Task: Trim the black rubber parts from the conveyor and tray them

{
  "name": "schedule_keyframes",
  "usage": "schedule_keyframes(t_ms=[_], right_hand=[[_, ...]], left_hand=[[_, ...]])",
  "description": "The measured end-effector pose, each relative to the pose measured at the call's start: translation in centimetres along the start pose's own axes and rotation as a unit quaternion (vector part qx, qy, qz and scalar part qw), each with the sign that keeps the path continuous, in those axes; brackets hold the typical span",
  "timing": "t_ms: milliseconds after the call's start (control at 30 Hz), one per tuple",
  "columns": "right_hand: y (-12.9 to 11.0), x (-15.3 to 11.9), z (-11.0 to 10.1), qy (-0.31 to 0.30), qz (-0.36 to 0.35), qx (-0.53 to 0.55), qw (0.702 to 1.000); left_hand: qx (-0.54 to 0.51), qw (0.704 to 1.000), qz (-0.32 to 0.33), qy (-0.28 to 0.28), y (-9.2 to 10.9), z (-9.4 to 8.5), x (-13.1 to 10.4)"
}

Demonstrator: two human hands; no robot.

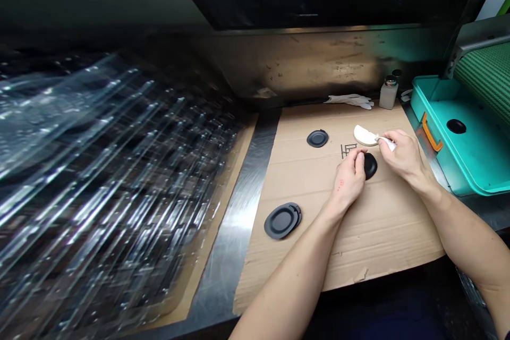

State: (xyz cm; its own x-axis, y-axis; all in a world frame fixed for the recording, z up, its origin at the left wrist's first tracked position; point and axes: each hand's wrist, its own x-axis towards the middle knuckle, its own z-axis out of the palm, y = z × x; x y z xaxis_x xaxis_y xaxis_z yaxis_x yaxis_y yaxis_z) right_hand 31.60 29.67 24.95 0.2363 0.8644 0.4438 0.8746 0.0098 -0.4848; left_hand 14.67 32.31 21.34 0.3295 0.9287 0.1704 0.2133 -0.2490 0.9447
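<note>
My left hand (350,174) is closed on the edge of a round black disc-like part (371,166), held just over the cardboard sheet (303,180). Pinched in the fingers of my right hand (404,155) is a small white piece, perhaps cloth or a wipe (388,143); its kind is hard to make out. Beside those fingers lies a cream-white round pad (364,136). One dark oval part with a small tab (317,138) rests farther back on the cardboard. Nearer to my left forearm are overlapping dark oval parts (282,221).
Blurred clear plastic trays (119,180) fill the left side. A white glove (351,100) and a small bottle (388,93) stand along the back. At right is a teal box (474,170) with an orange latch (432,133) and a black disc (456,126), beside green mesh (488,71).
</note>
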Motion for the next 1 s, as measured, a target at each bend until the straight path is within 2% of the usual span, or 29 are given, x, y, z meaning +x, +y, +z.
schedule_keyframes(t_ms=[167,233,333,400,567,667,767,900,1000], right_hand=[[-0.2,0.2,-0.6,-0.025,0.004,-0.010,1.000],[-0.1,0.4,-0.8,-0.023,0.003,-0.001,1.000],[0.0,0.7,-1.0,-0.023,0.000,-0.001,1.000],[-0.1,0.8,-1.2,-0.039,-0.005,-0.015,0.999],[-1.8,0.1,-2.2,-0.163,-0.014,-0.033,0.986],[-2.7,-0.6,-2.1,-0.228,-0.035,-0.046,0.972],[-2.5,-1.1,-1.3,-0.239,-0.057,-0.089,0.965],[-2.1,-1.2,-0.5,-0.221,-0.083,-0.139,0.962],[-2.6,-1.0,-0.2,-0.211,-0.088,-0.187,0.955]], left_hand=[[0.145,0.989,-0.011,0.017,0.5,-0.9,-0.2],[0.163,0.986,-0.008,-0.019,0.7,-1.8,-0.4],[0.154,0.982,0.003,-0.107,0.9,-3.2,-0.7],[0.132,0.982,0.006,-0.133,0.8,-3.7,-0.6],[0.144,0.984,0.030,-0.104,0.2,-2.7,-0.2],[0.154,0.983,0.055,-0.084,0.0,-2.0,-0.3],[0.161,0.981,0.063,-0.087,0.0,-1.9,-0.6],[0.187,0.974,0.082,-0.094,-0.1,-2.0,-0.6],[0.201,0.970,0.099,-0.095,-0.3,-1.8,-0.4]])
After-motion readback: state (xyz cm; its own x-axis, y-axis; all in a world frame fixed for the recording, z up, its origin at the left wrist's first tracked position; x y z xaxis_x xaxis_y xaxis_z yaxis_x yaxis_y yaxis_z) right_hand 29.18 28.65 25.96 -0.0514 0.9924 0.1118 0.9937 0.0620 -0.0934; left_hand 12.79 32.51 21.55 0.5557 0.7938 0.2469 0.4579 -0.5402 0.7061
